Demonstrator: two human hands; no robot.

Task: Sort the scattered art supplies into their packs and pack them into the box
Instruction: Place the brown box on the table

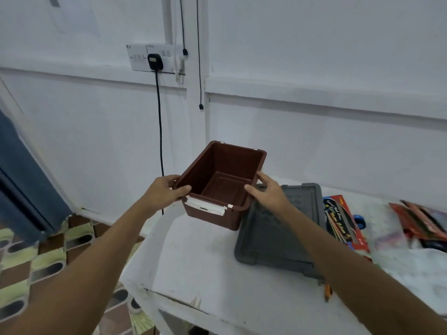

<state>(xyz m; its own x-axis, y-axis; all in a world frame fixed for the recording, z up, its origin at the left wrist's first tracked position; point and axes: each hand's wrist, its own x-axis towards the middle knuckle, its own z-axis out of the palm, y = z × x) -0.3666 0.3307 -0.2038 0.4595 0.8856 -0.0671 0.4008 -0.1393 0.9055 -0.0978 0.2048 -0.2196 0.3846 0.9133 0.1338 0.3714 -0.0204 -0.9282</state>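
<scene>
A brown plastic box [219, 170] with a white latch on its near side is empty and tilted toward me, at the far left part of the white table [198, 257]. My left hand [167, 189] grips its left rim with thumb inside. My right hand [266, 189] grips the right rim. The grey lid [273, 235] lies flat on the table to the right of the box, partly under my right forearm. A red and black pencil pack [343, 221] lies right of the lid. More red packs [423, 223] lie at the far right.
A black cable [159, 131] hangs from a wall socket [154, 58] behind the box. An orange-tipped item [327, 290] lies near the lid's front corner. A blue round object [360, 221] peeks out behind the pencil pack. Patterned floor lies left of the table.
</scene>
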